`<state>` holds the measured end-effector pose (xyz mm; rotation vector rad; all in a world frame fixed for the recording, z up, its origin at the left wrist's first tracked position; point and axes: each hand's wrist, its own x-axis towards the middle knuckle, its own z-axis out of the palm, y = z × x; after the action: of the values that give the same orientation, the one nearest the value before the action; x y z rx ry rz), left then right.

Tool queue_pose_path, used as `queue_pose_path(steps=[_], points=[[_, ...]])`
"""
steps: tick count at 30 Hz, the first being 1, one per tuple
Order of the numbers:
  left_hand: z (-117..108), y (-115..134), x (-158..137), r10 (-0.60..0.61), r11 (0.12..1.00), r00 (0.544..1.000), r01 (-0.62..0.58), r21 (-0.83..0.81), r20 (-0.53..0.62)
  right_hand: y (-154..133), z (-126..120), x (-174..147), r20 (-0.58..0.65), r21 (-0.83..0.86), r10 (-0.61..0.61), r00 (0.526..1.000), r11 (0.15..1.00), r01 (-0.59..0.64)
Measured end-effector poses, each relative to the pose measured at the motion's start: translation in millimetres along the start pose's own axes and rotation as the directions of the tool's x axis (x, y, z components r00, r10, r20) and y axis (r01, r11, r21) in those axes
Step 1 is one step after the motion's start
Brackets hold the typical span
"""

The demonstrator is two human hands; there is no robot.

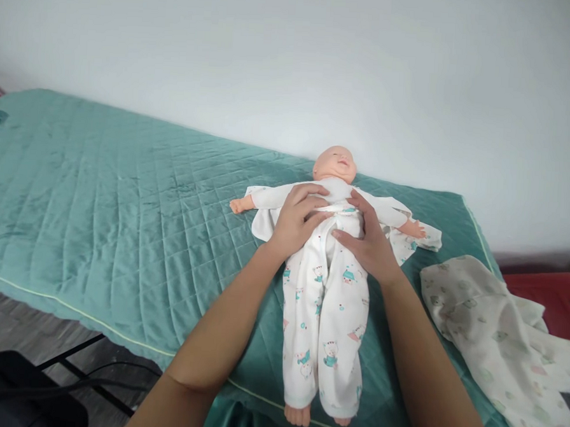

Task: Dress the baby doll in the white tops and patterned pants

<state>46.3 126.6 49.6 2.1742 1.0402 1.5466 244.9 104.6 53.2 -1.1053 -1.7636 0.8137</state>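
A baby doll (336,165) lies on its back with its head toward the wall and its arms spread wide. It wears a white top (286,194) and white trousers (325,317) printed with small animals, bare feet showing below the cuffs. My left hand (299,217) rests on the left of the waistband, fingers spread over the fabric. On the other side of the waist, my right hand (369,240) lies with thumb and fingers apart. Partly under the doll's arms spreads a printed white garment (264,224); the doll's body hides the rest of it.
A crumpled white printed cloth (493,333) hangs over the right edge of the bed. Green quilted fabric (122,218) covers the bed, which stands against a pale wall (283,60). A red object (552,297) is at the right; a black item (22,391) sits lower left.
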Motion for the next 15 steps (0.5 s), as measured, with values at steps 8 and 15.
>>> queue_pose_path(steps=[8, 15], points=[[4, 1, -8, 0.091, 0.975, 0.996, -0.093, 0.202, 0.015, -2, 4, -1, -0.12, -0.125, -0.066, 0.991, 0.991, 0.051], [5, 3, -8, 0.138, 0.976, 0.99, -0.139, 0.167, 0.017, -13, 14, -3, -0.226, -0.298, -0.171, 0.959, 0.949, 0.099]])
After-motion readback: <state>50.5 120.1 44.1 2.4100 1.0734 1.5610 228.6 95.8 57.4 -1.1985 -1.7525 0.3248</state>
